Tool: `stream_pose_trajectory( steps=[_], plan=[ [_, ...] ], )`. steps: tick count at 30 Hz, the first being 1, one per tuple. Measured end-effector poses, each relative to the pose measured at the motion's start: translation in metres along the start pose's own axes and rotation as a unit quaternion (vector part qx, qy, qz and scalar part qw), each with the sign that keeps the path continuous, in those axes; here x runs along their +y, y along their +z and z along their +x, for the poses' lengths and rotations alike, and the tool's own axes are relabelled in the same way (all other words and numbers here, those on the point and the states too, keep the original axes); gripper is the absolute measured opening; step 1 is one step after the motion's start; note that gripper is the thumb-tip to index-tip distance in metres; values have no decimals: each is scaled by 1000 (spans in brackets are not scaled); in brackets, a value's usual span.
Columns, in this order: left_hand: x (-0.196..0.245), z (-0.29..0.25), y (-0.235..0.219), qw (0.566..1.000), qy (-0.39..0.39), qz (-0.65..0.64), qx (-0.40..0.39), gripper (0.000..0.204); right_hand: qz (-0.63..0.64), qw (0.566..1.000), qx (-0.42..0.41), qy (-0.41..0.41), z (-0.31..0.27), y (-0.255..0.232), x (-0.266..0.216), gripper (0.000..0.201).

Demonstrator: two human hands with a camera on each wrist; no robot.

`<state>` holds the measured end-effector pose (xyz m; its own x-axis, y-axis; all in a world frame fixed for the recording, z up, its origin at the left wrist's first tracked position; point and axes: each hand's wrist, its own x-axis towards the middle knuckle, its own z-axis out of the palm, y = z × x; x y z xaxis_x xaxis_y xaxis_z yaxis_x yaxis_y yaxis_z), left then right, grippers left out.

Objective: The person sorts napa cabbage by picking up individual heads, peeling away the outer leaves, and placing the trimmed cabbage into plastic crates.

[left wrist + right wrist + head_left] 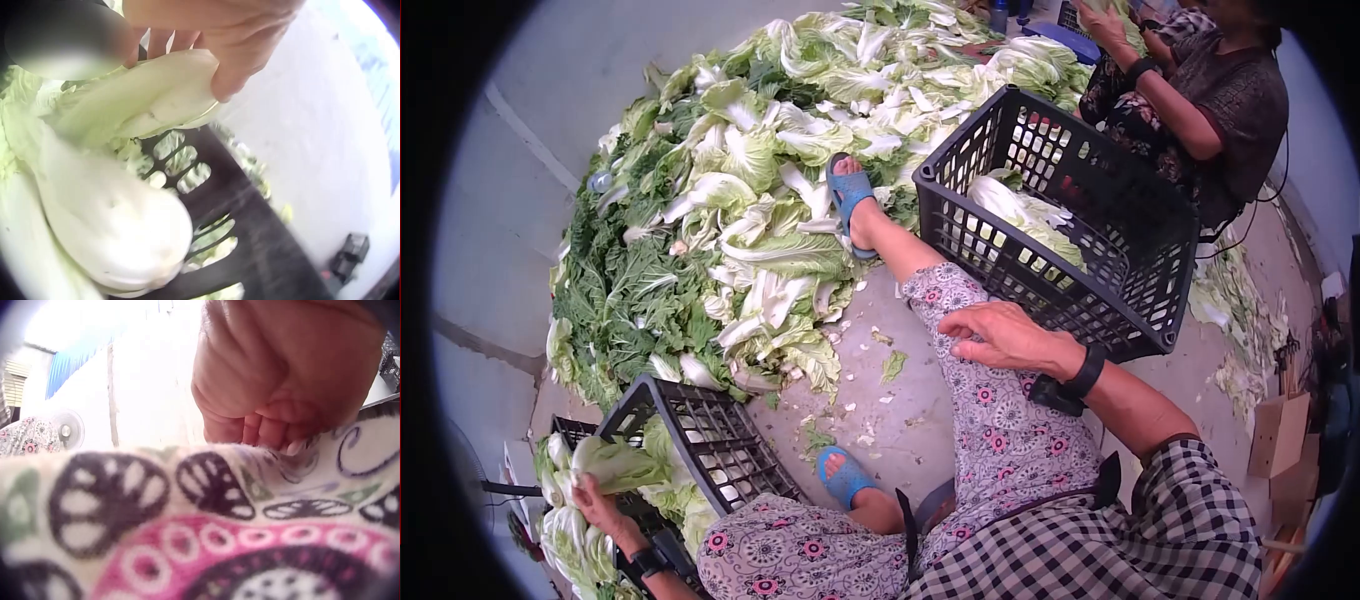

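Observation:
At the lower left of the head view, my left hand (600,508) grips a napa cabbage (615,465) near its base, beside a black crate (720,440) with more cabbage in it. The left wrist view shows thumb and fingers around the held cabbage's white end (181,81). Just below is another cabbage (119,219) with a thick white base. My right hand (1000,335) rests on my patterned trouser leg (990,420), fingers loosely curled and holding nothing. In the right wrist view the right hand (281,375) lies against the printed cloth (156,494).
A big heap of loose cabbage leaves (750,160) covers the floor against the wall. Right of my outstretched leg stands a larger black crate (1050,260) with a cabbage (1025,220) inside. Another person (1200,110) sits behind it, holding a cabbage (1115,20).

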<state>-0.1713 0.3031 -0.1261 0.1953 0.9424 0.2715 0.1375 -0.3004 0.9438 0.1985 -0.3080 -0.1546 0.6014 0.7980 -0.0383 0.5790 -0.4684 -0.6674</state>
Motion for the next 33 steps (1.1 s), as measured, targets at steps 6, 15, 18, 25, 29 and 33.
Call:
stream_pose_trajectory(
  steps=[6,15,18,25,29,33],
  plan=[
    [192,-94,66,960,173,30,-218,55,37,992,7,-123,4,-16,-47,98],
    [295,-262,189,862,97,-107,-487,73,166,949,94,-252,-2,-10,-143,107],
    [293,-277,204,832,57,-116,-540,90,291,919,87,-252,-6,2,-132,83],
    [254,-259,228,849,86,-96,-513,52,374,899,149,-174,-20,-48,-96,71],
    [240,-235,222,860,62,-116,-493,45,332,898,283,-52,-56,-109,-64,58],
    [242,-232,220,856,67,-104,-503,44,230,879,411,76,-96,-157,-16,50]
  ],
)
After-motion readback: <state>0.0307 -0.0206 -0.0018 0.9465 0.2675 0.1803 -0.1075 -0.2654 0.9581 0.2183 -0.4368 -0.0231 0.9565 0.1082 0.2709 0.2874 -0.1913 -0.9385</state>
